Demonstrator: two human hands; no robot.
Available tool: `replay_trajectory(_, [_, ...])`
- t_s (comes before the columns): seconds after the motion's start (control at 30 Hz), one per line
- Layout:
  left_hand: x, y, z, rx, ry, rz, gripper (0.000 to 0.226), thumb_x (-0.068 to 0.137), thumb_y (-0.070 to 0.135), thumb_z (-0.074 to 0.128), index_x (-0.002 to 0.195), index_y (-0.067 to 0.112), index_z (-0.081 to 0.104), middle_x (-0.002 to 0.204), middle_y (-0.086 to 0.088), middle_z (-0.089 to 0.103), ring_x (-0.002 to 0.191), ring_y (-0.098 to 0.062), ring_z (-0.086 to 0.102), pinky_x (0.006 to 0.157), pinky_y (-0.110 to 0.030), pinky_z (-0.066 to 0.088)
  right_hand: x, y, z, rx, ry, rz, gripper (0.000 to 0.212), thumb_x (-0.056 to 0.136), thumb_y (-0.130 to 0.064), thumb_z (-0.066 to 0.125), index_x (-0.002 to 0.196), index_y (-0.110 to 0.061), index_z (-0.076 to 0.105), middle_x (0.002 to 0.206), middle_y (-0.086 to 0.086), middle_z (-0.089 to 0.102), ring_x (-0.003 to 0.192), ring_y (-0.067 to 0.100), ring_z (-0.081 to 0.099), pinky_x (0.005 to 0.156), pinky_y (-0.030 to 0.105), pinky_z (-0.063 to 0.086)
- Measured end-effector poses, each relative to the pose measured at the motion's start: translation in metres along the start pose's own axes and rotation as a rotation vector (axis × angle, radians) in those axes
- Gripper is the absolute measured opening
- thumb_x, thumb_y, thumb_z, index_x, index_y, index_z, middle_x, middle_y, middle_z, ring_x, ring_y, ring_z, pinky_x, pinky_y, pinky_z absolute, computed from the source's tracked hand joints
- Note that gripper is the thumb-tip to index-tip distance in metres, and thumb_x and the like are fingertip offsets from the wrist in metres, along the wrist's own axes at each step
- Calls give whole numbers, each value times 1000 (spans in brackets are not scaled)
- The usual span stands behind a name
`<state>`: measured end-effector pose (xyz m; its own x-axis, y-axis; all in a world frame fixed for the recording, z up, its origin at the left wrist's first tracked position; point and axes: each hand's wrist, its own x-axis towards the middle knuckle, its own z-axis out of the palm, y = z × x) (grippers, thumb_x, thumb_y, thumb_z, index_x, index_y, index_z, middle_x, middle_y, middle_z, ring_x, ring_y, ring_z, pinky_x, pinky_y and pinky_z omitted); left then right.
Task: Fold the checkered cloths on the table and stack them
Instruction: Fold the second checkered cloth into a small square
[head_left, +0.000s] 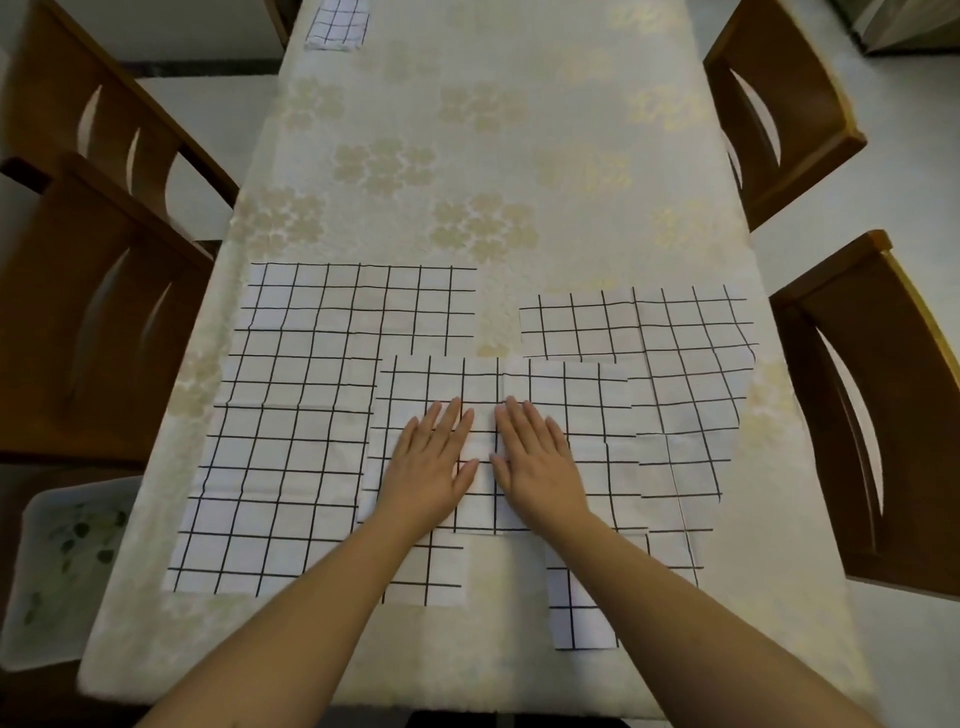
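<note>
Several white cloths with a black grid lie on the table (519, 130). A large one (291, 415) is spread flat at the left. Another (685, 374) lies at the right. A smaller folded one (587, 410) sits in the middle, overlapping both. My left hand (431, 462) and my right hand (535, 462) rest flat on this middle cloth, side by side, fingers straight and pointing away from me. A small folded checkered cloth (336, 23) lies at the far left end of the table.
The table wears a cream cloth with pale flower prints. Wooden chairs stand along the left (88, 291) and the right (878, 405). A white tray with a green leaf print (62, 566) sits on the near left chair.
</note>
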<state>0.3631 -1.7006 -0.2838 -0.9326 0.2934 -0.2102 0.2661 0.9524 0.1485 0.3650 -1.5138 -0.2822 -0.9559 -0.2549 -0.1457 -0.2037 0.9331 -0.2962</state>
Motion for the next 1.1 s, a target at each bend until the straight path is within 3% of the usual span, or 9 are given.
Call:
replay_trajectory(0.23, [-3, -4, 2, 17, -38, -100, 70, 93, 68, 15, 151, 42, -13, 160, 3, -23, 147, -25, -22, 117, -55, -9, -15, 69, -16, -89, -25, 173, 70, 95, -66, 15, 154, -36, -4, 162, -8, -13, 149, 13, -12, 120, 38, -5])
replay_trajectory(0.37, [-3, -7, -4, 34, -90, -108, 73, 88, 75, 10, 147, 46, -22, 157, -1, -32, 145, -28, -29, 114, -59, -14, -17, 83, -26, -116, -68, 171, 73, 90, -71, 6, 153, -36, -10, 161, -8, -19, 147, 11, -19, 121, 39, -6])
replay_trajectory(0.53, [-8, -19, -12, -97, -40, -173, 69, 93, 65, 11, 154, 37, -3, 162, -1, -17, 149, -22, -16, 119, -52, -8, -14, 80, -25, -122, -84, 170, 75, 90, -69, 6, 154, -33, -9, 162, -5, -18, 147, 14, -20, 119, 40, -11])
replay_trajectory(0.63, [-19, -31, -22, -252, 168, -285, 57, 97, 47, 34, 149, 23, 34, 157, -9, 28, 145, -27, 21, 116, -50, 19, -13, 75, -27, -76, -44, 159, 72, 93, -63, 11, 156, -29, 1, 163, -3, -6, 149, 14, -12, 119, 37, -12])
replay_trajectory(0.73, [-32, -43, -30, -435, 317, -448, 39, 96, 27, 56, 133, 15, 54, 136, -9, 50, 124, -29, 47, 103, -46, 40, -16, 60, -29, -42, 38, 106, 66, 97, -53, 21, 155, -21, 20, 162, 2, 16, 150, 18, 6, 120, 37, -2])
replay_trajectory(0.8, [-39, -46, -35, -519, 301, -626, 31, 95, 27, 58, 122, 14, 60, 126, -9, 54, 111, -29, 53, 96, -46, 46, -22, 46, -29, -31, 54, 50, 62, 98, -48, 24, 153, -19, 26, 159, 4, 26, 149, 20, 14, 120, 37, 2])
replay_trajectory(0.9, [-47, -46, -39, -481, 140, -832, 36, 93, 37, 60, 120, 13, 59, 130, -13, 47, 116, -31, 46, 94, -44, 47, -33, 26, -25, -10, 49, 5, 61, 97, -46, 27, 151, -18, 31, 155, 4, 36, 145, 21, 24, 118, 35, 6])
replay_trajectory(1.03, [-48, -42, -43, -444, 8, -928, 39, 90, 43, 62, 118, 15, 59, 134, -13, 40, 123, -31, 38, 99, -46, 38, -45, 10, -20, 17, 79, -16, 53, 93, -34, 54, 141, -14, 47, 130, 5, 59, 121, 24, 53, 104, 38, 39])
replay_trajectory(1.1, [-44, -41, -46, -452, -42, -953, 37, 89, 44, 63, 116, 18, 62, 133, -13, 40, 123, -31, 38, 101, -46, 35, -47, 8, -19, 33, 50, -21, 52, 91, -29, 60, 139, -13, 49, 126, 5, 60, 116, 24, 55, 99, 39, 43])
